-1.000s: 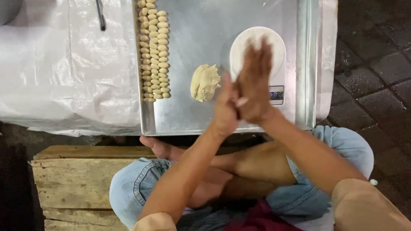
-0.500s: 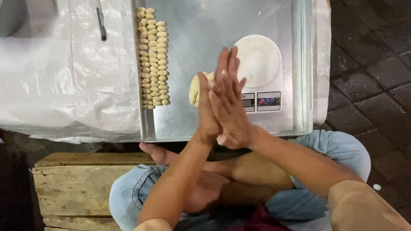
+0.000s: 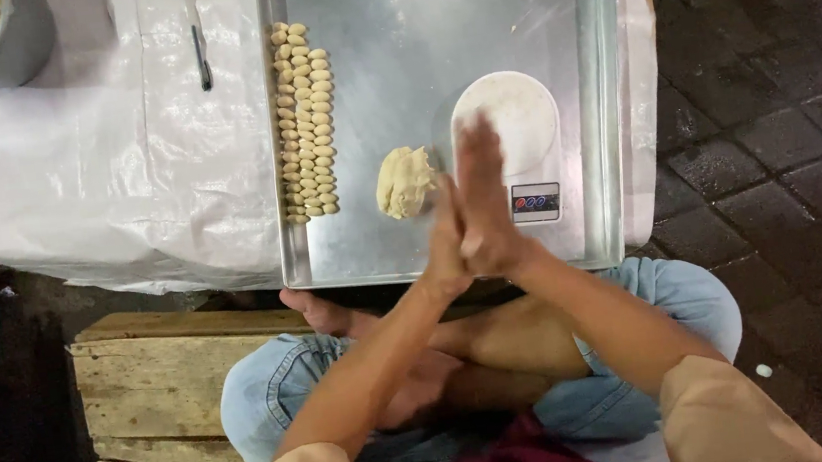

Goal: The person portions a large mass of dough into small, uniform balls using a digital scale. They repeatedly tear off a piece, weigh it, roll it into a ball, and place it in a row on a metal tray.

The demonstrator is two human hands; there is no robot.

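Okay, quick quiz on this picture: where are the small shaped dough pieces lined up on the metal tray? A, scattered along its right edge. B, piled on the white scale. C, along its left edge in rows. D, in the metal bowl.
C: the small dough pieces sit in neat rows along the left edge of the metal tray, apart from the dough lump and the white scale.

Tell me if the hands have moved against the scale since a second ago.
Yes. The pressed-together hands have slid left off the round scale plate and nearer the dough lump; a second ago they covered the plate's lower part.
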